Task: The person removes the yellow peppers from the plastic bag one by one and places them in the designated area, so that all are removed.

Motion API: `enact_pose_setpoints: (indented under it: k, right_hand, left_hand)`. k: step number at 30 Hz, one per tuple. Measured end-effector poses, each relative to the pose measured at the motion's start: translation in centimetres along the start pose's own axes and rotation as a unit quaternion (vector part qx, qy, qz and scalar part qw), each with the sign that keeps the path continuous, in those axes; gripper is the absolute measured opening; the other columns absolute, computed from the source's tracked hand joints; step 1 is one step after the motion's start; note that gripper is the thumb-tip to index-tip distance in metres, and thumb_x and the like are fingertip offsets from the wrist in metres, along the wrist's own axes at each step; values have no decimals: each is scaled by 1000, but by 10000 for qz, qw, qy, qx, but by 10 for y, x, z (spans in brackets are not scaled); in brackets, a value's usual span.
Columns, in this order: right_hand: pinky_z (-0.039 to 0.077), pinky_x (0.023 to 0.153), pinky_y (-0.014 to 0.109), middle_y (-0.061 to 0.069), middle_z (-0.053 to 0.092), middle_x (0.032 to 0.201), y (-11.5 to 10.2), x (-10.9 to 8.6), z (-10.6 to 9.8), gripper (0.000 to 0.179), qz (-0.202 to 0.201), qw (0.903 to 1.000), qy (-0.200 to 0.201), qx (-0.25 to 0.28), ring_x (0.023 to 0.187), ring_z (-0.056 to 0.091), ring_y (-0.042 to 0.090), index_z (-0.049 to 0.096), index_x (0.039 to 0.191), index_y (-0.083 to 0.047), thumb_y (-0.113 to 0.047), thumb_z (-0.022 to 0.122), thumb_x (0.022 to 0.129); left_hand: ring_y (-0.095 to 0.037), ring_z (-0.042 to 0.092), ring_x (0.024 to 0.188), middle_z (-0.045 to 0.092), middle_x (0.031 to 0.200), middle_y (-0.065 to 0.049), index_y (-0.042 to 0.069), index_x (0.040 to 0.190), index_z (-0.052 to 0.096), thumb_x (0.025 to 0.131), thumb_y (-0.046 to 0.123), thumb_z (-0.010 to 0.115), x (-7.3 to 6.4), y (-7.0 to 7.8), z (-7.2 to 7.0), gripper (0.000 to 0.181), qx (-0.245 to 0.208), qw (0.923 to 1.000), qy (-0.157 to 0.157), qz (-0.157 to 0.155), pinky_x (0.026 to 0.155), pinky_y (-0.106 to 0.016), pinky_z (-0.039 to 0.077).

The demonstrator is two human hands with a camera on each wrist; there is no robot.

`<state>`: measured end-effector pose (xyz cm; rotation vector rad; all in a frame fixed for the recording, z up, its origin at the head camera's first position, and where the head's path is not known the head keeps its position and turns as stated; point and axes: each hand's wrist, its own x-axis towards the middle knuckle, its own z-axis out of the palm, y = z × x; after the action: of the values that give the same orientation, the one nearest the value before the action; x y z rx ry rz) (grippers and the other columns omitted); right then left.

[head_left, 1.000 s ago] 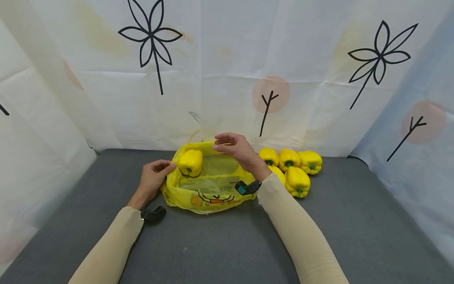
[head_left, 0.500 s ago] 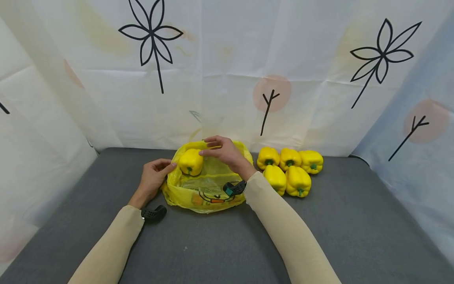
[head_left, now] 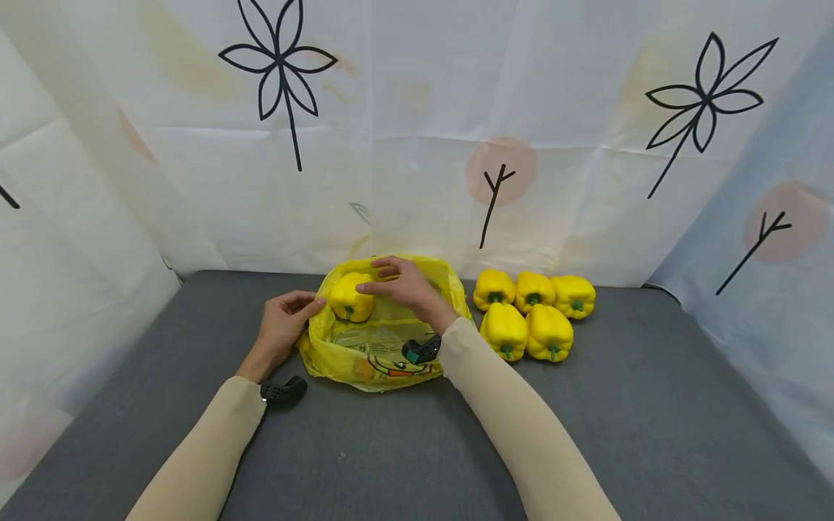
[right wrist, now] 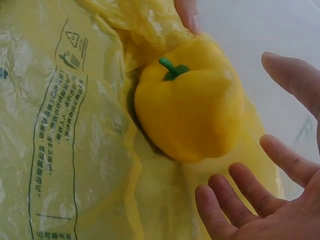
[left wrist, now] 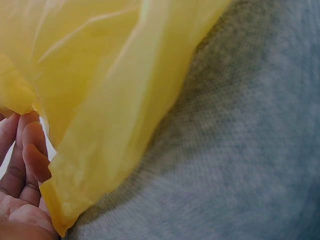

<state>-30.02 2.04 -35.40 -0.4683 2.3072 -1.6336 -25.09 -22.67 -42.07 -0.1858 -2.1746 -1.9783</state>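
Note:
A yellow plastic bag [head_left: 365, 367] lies with its mouth spread wide on the dark grey table. Inside its left part sits one yellow bell pepper [head_left: 350, 297], its green stem facing the front. My left hand [head_left: 280, 329] pinches the bag's left rim between thumb and fingers; in the left wrist view the fingers [left wrist: 35, 145] are partly behind the plastic. Over the bag's mouth hovers my right hand [head_left: 407, 289], just right of the pepper. The right wrist view has its fingers [right wrist: 255, 190] spread and apart from the pepper [right wrist: 195, 105].
Several more yellow bell peppers [head_left: 549, 333] stand in two rows on the grey table [head_left: 651, 405], right of the bag. Behind the table's far edge hangs a white patterned cloth [head_left: 417, 181]. A black band [head_left: 422, 349] is on the right wrist.
My right hand has moved left across the bag's mouth, from its right side to near the pepper inside. The left hand has stayed at the rim.

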Motion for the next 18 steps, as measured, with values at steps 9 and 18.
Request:
enact_pose_setpoints:
  k: [9, 18]
  right_hand:
    - [46, 105, 48, 15, 46, 149, -2, 1, 10, 69, 26, 10000, 44, -63, 135, 46, 32, 53, 147, -16, -32, 83, 88]
    - [46, 105, 49, 16, 45, 149, 2, 6, 18, 76, 33, 9999, 61, -146, 134, 47, 34, 48, 151, -17, -34, 84, 86]
  left_hand:
    - [-8, 63, 86, 68, 93, 8, -16, 118, 65, 98, 17, 71, 1, 0, 1, 39, 9, 10000, 38, -8, 75, -19, 55]
    - [-8, 63, 86, 68, 93, 8, -16, 117, 65, 99, 17, 70, 0, 1, 1, 38, 76, 10000, 49, -19, 75, -19, 55]
